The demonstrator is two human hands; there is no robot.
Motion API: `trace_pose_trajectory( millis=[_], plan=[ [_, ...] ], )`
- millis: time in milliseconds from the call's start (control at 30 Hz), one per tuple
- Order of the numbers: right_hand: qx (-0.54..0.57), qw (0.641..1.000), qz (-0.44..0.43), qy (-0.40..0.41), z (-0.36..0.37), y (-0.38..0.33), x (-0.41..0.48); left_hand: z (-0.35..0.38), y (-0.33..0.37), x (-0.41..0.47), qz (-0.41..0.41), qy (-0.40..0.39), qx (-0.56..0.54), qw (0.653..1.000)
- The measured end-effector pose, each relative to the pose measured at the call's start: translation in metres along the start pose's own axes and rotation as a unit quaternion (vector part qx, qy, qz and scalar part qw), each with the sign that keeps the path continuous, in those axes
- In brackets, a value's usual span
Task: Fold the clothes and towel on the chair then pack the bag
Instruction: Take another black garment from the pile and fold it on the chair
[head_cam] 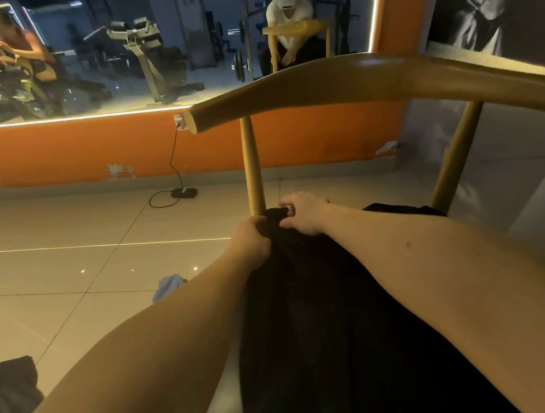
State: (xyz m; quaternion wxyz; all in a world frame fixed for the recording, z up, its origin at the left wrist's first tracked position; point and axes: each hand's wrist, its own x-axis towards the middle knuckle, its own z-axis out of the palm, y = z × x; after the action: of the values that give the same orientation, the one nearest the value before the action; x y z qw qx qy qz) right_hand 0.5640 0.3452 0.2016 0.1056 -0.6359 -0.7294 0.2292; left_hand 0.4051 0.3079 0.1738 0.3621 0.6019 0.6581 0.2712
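A black garment (323,317) lies spread over the seat of a wooden chair (336,85), running from the near edge to the back posts. My left hand (251,238) grips its far left corner with curled fingers. My right hand (304,213) pinches the far edge right beside it, near the chair's left back post (252,165). Both forearms reach over the cloth. The seat itself is hidden under the fabric.
A light blue cloth (169,286) lies on the tiled floor left of the chair. A dark bag or garment (10,390) sits at the lower left. A black power adapter (183,193) with its cable lies by the orange wall. A wall mirror (151,45) shows gym machines.
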Motion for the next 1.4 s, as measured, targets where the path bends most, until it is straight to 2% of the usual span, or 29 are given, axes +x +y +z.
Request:
trace_pose_trajectory(
  millis=[100, 167, 300, 433, 533, 633, 700, 800, 900, 1000, 1100, 1167, 1233, 1300, 1367, 1400],
  plan=[
    [0.0, 0.991, 0.026, 0.135, -0.003, 0.011, 0.005, 0.0, -0.002, -0.001, 0.014, 0.007, -0.018, 1.0],
    [0.011, 0.983, 0.044, 0.175, -0.003, 0.022, 0.005, 0.004, -0.002, 0.0, 0.002, 0.009, -0.022, 1.0],
    [0.085, 0.983, 0.058, 0.154, 0.0, 0.045, 0.002, 0.016, 0.004, 0.001, 0.01, -0.042, 0.067, 0.997],
    [-0.026, 0.977, 0.09, 0.191, -0.001, 0.049, 0.006, 0.014, 0.004, 0.002, -0.015, -0.005, 0.089, 0.996],
    [0.046, 0.978, 0.07, 0.189, -0.002, 0.042, 0.011, 0.009, 0.0, 0.002, -0.046, 0.016, 0.086, 0.995],
    [0.146, 0.98, 0.079, 0.108, -0.005, 0.039, 0.01, 0.008, -0.002, 0.005, -0.053, 0.037, 0.083, 0.994],
    [0.158, 0.982, 0.086, 0.064, -0.005, 0.045, 0.004, 0.011, 0.001, 0.007, -0.052, 0.047, 0.082, 0.994],
    [0.091, 0.992, 0.076, 0.036, -0.007, 0.06, -0.002, 0.015, 0.004, 0.012, -0.044, 0.063, 0.083, 0.994],
    [0.049, 0.99, 0.079, 0.106, -0.017, 0.068, -0.001, 0.02, 0.005, 0.016, -0.033, 0.09, 0.073, 0.993],
    [-0.031, 0.98, 0.121, 0.158, -0.026, 0.066, -0.002, 0.023, 0.005, 0.013, -0.021, 0.095, 0.085, 0.992],
    [-0.135, 0.968, 0.158, 0.139, -0.022, 0.061, -0.006, 0.026, 0.007, 0.011, -0.018, 0.085, 0.086, 0.993],
    [-0.184, 0.963, 0.145, 0.136, -0.016, 0.059, -0.008, 0.027, 0.011, 0.01, -0.025, 0.068, 0.097, 0.993],
    [-0.185, 0.964, 0.116, 0.154, -0.009, 0.06, -0.006, 0.026, 0.014, 0.011, -0.033, 0.044, 0.124, 0.991],
    [-0.183, 0.971, 0.099, 0.119, -0.003, 0.059, -0.004, 0.025, 0.014, 0.011, -0.035, 0.032, 0.136, 0.99],
    [-0.168, 0.978, 0.086, 0.083, 0.004, 0.062, -0.002, 0.025, 0.012, 0.011, -0.028, 0.052, 0.123, 0.991],
    [-0.152, 0.981, 0.079, 0.095, 0.006, 0.063, -0.002, 0.025, 0.011, 0.009, -0.022, 0.07, 0.113, 0.991]
  ],
)
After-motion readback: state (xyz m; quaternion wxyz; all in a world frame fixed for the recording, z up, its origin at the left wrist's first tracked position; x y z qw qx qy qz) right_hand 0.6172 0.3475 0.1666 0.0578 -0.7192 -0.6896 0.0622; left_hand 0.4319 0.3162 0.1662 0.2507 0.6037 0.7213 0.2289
